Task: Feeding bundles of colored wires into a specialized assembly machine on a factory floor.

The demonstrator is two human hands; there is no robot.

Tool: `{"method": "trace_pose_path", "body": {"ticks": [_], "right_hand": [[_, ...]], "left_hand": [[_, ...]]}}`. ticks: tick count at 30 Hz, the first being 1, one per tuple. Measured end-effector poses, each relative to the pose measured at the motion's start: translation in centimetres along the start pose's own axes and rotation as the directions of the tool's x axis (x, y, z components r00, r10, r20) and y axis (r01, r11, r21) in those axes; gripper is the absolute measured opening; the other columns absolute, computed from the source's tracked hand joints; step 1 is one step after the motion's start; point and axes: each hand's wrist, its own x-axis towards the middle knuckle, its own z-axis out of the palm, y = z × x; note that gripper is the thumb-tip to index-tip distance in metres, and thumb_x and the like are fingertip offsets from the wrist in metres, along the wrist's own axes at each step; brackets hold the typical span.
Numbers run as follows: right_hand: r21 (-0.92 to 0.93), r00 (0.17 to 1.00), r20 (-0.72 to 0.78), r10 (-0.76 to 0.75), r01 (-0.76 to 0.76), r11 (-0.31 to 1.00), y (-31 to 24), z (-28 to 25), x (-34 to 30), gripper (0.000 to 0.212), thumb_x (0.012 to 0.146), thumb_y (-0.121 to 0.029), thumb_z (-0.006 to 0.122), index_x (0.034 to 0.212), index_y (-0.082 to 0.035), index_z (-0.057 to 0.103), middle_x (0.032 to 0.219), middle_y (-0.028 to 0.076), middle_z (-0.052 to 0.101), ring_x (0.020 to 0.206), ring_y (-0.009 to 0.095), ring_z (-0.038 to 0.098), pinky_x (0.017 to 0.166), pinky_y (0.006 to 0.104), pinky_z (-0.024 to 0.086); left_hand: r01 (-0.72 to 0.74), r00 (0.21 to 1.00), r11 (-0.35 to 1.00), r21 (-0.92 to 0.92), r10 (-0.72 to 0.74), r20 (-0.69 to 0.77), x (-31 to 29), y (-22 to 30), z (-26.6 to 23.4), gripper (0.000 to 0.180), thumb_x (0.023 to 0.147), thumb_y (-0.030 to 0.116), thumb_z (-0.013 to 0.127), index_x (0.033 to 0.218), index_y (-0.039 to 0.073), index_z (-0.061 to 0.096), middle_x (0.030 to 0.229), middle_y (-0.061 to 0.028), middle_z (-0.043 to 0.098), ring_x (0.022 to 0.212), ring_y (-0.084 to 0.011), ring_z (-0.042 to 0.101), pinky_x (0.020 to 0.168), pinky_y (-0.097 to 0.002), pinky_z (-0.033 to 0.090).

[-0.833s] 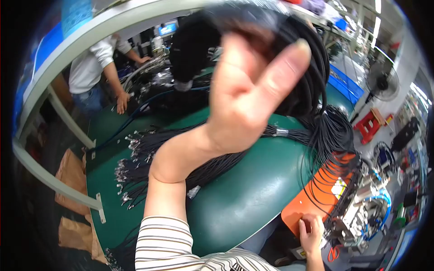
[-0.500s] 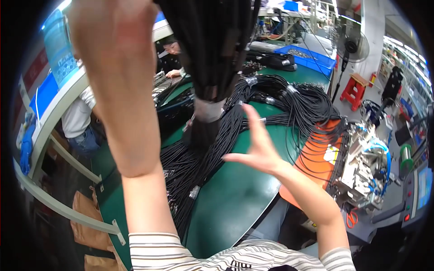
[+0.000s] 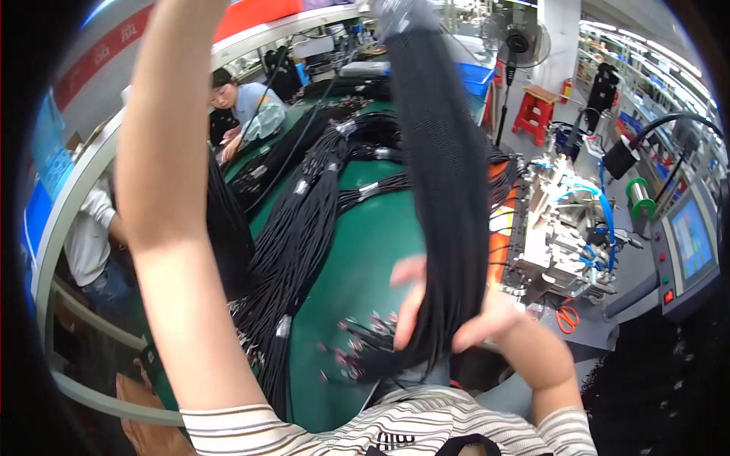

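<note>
A thick bundle of black cables (image 3: 445, 190) hangs straight down from the top edge of the view to just above my chest. Its lower end shows small connector tips (image 3: 357, 349). My right hand (image 3: 464, 319) wraps the bundle low down, fingers on its left side and thumb on its right. My left forearm (image 3: 175, 213) rises steeply to the top edge. The left hand itself is out of view above the frame, so its hold on the bundle's top is hidden.
The green table (image 3: 357, 258) carries long bundles of black cables (image 3: 304, 220). To the right are a wire machine with blue tubes (image 3: 566, 228), orange scissors (image 3: 566, 319) and a control screen (image 3: 692, 239). Two people (image 3: 247, 106) (image 3: 91, 243) work at the left. A fan (image 3: 525, 42) and a red stool (image 3: 536, 110) stand behind.
My left arm has lifted the bundle higher, taking the hand out of view. My right hand, open in the air before, now closes around the bundle's lower part.
</note>
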Motion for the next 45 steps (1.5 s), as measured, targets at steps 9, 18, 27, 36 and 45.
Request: {"method": "trace_pose_path", "body": {"ticks": [9,18,27,36,45], "right_hand": [[0.167,0.733,-0.674,0.091,0.031,0.985,5.3,-4.7,-4.1,0.019,0.087,-0.008,0.068,0.1,-0.001,0.056,0.073,0.008,0.06,0.063,0.017,0.06,0.061,0.032,0.048],[0.286,0.484,-0.815,0.32,-0.144,0.947,6.7,-18.4,3.3,0.019,0.086,-0.019,0.073,0.09,-0.005,0.06,0.073,0.003,0.061,0.061,0.014,0.06,0.058,0.0302,0.052],[0.164,0.413,-0.864,0.29,-0.312,0.936,9.8,-16.0,0.4,0.038,0.096,-0.028,0.062,0.116,0.005,0.06,0.099,0.009,0.07,0.087,0.015,0.066,0.077,0.027,0.051],[-0.426,0.548,-0.827,-0.127,-0.461,0.778,7.8,-14.9,1.7,0.019,0.09,-0.015,0.064,0.094,0.003,0.067,0.075,0.005,0.068,0.069,0.011,0.065,0.063,0.0275,0.05],[0.07,0.543,-0.816,0.197,-0.246,0.967,1.7,-6.3,-4.7,0.018,0.094,-0.013,0.06,0.106,0.001,0.057,0.083,0.007,0.063,0.067,0.012,0.061,0.061,0.0247,0.049]], "left_hand": [[0.447,0.85,0.881,-0.156,-0.473,-0.234,-4.6,-33.5,-3.7,0.033,0.088,0.039,0.072,0.093,0.008,0.063,0.074,-0.0034,0.062,0.063,-0.0167,0.06,0.054,-0.0331,0.05],[0.824,0.091,0.067,0.563,-0.996,-0.014,-27.4,-38.6,2.4,0.091,0.082,0.08,0.047,0.087,-0.009,0.064,0.072,-0.0212,0.069,0.056,-0.0257,0.068,0.053,-0.0325,0.056],[0.879,0.363,0.268,-0.395,-0.913,0.186,-34.3,-37.2,4.6,0.034,0.086,0.028,0.075,0.103,-0.001,0.068,0.094,-0.0089,0.071,0.08,-0.0174,0.069,0.074,-0.0314,0.057],[0.905,0.311,0.253,-0.343,-0.942,0.124,-31.2,-39.0,5.6,0.028,0.079,0.022,0.08,0.089,-0.001,0.068,0.081,-0.0105,0.07,0.071,-0.0205,0.069,0.066,-0.0331,0.059],[0.827,0.295,0.186,-0.531,-0.947,0.127,-31.1,-36.9,9.3,0.017,0.084,0.015,0.072,0.091,0.0,0.068,0.083,-0.0124,0.072,0.072,-0.0214,0.071,0.068,-0.0345,0.061]]}}
